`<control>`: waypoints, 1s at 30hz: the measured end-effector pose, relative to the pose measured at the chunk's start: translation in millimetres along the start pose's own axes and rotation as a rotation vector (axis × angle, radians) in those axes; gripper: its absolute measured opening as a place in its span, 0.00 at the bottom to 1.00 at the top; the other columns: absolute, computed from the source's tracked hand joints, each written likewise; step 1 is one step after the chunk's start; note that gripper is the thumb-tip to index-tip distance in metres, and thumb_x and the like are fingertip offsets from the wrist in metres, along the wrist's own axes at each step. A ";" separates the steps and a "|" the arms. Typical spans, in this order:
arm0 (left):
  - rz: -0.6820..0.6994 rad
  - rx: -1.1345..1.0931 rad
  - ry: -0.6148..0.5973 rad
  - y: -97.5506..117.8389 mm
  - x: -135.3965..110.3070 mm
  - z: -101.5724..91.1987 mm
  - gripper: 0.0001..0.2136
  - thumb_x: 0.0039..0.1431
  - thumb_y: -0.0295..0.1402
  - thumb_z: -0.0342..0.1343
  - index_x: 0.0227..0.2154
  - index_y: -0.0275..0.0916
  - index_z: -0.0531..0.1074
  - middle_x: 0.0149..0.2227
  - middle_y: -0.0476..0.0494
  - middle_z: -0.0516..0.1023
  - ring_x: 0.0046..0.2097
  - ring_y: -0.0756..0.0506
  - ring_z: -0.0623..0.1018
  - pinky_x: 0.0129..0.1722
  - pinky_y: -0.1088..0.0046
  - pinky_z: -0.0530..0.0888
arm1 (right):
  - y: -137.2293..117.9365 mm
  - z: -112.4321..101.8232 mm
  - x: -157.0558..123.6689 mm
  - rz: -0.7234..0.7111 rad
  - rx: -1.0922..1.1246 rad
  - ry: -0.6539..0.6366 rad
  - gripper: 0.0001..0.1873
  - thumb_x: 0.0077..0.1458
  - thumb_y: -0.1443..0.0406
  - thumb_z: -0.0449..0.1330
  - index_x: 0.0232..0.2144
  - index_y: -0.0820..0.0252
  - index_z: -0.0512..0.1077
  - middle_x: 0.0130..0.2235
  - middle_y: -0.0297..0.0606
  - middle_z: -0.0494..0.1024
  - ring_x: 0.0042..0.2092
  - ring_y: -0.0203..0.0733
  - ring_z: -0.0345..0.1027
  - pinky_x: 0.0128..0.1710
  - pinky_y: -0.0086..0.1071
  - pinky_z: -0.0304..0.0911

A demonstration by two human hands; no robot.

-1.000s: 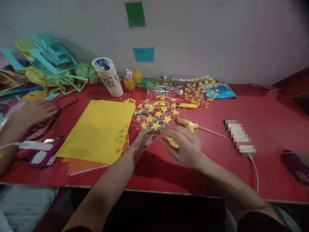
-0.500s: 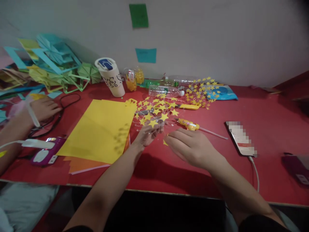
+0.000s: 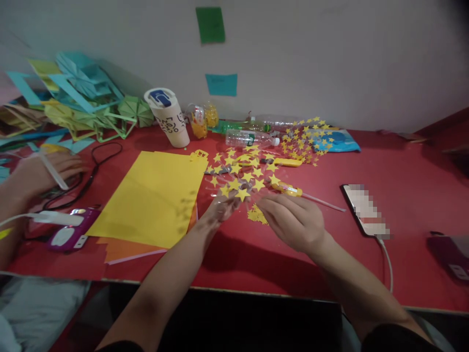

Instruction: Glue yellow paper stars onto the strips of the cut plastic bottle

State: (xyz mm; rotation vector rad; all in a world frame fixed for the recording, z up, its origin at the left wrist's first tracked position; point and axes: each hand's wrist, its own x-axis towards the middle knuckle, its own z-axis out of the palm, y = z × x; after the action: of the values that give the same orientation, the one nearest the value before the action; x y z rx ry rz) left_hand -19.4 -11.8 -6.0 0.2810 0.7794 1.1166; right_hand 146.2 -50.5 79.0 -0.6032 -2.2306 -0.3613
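My left hand [image 3: 224, 208] is closed around the lower end of a clear plastic spray tipped with yellow paper stars [image 3: 242, 194]. The thin clear strips fan upward and outward from that grip. Close by on the right, my right hand [image 3: 295, 220] has its fingers pressed together at the spray's edge; whatever is between them is hidden. A small pile of loose yellow stars [image 3: 257, 215] lies on the red table just left of my right hand. Behind the hands is a yellow glue gun [image 3: 293, 190] with a glue stick at its rear, its nozzle end covered by the spray.
Yellow paper sheets [image 3: 146, 200] lie left. Behind are a utility knife [image 3: 287, 162], plastic bottles [image 3: 249, 139], another star spray [image 3: 306, 139] and a tumbler [image 3: 168, 120]. A phone [image 3: 364, 210] charges at right. Another person's hand [image 3: 54, 168] is near a purple power strip [image 3: 73, 234].
The star spray has shifted slightly right and down in my left hand. My right hand has turned and moved a little right, uncovering the loose stars. The other person's hand has shifted left.
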 end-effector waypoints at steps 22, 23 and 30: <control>0.054 0.046 -0.050 -1.4 4.8 1.7 0.15 0.31 0.23 0.63 0.24 0.38 0.64 0.20 0.55 0.70 0.25 0.53 0.73 0.29 0.78 0.70 | -8.6 10.2 2.4 0.252 0.239 0.005 0.07 0.57 0.73 0.54 0.38 0.64 0.70 0.37 0.41 0.80 0.39 0.33 0.75 0.41 0.25 0.71; 0.055 0.042 -0.049 -1.5 5.0 2.0 0.15 0.31 0.23 0.63 0.24 0.38 0.64 0.20 0.56 0.70 0.24 0.53 0.73 0.29 0.78 0.70 | -8.5 10.3 2.5 0.249 0.234 0.009 0.07 0.57 0.73 0.54 0.39 0.64 0.70 0.37 0.41 0.80 0.39 0.34 0.75 0.41 0.25 0.71; 0.048 0.033 -0.049 0.6 3.9 3.2 0.14 0.32 0.21 0.61 0.24 0.37 0.64 0.20 0.55 0.70 0.24 0.53 0.73 0.29 0.78 0.69 | -9.1 11.1 1.9 0.211 0.176 0.024 0.07 0.57 0.73 0.55 0.38 0.64 0.70 0.36 0.40 0.80 0.38 0.34 0.75 0.40 0.25 0.72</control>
State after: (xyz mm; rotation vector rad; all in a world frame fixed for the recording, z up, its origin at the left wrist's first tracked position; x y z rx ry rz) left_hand -16.8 -7.6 -5.0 0.3551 0.7518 1.1387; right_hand 133.5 -52.8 72.6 -0.7262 -2.1239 -0.0641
